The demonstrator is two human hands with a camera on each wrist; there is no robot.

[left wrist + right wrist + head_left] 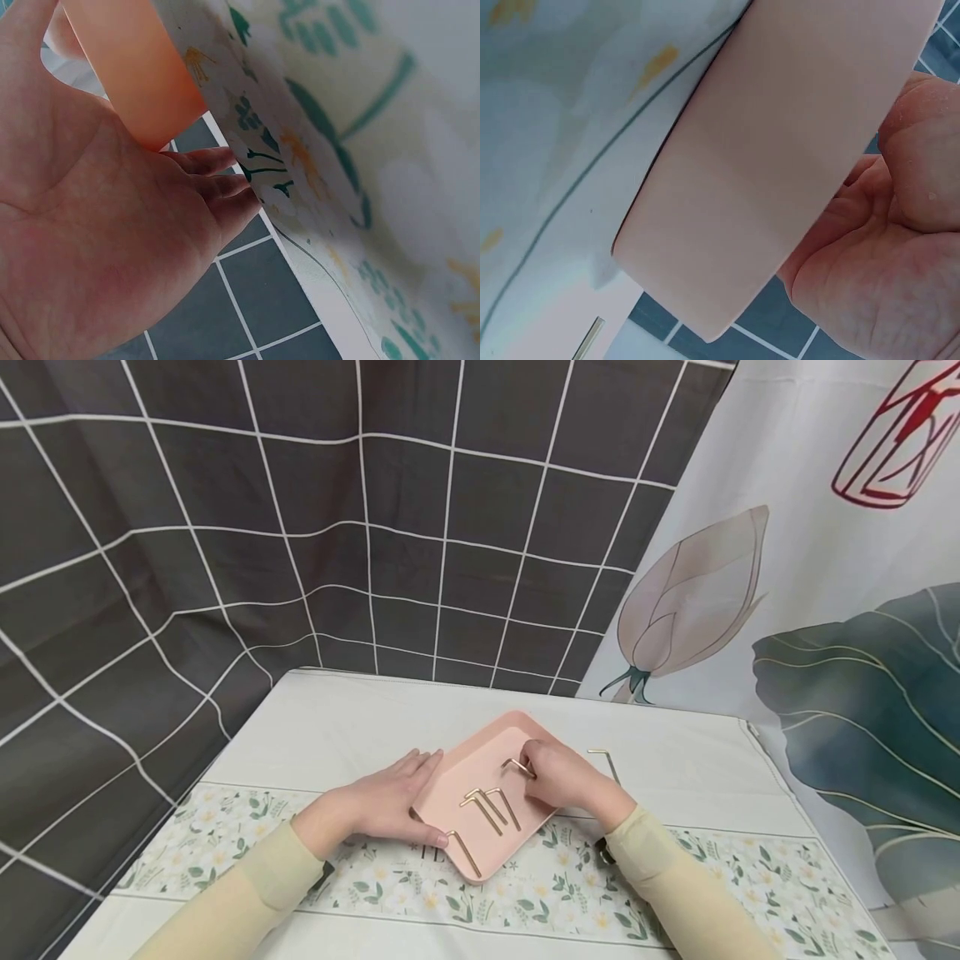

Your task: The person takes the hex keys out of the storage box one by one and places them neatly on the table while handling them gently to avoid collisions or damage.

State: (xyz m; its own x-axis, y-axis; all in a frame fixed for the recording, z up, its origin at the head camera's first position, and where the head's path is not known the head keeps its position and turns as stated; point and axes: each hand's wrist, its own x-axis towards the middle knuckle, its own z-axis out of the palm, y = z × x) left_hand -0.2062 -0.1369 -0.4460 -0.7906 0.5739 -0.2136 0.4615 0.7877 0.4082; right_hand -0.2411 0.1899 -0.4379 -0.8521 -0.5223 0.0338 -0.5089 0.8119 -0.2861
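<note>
A pink tray [450, 783] lies at an angle on the table, its outer wall [727, 165] large in the right wrist view. Against its left side rests my left hand [393, 797], fingers extended and thumb at the near rim. In the left wrist view the palm [97, 232] faces the tray wall [142, 82]. Over the tray's right part, my right hand [558, 774] has curled fingers and holds a gold hex key [516, 766]; its fingertips are partly hidden. Several gold hex keys [491, 814] lie in the middle of the tray, and another hex key [465, 853] sits by the near corner.
One hex key [606, 762] lies on the table right of the tray. A white cloth with a floral band [517, 906] covers the table. Behind hang a dark grid-patterned curtain [405, 560] and a white printed curtain [787, 560].
</note>
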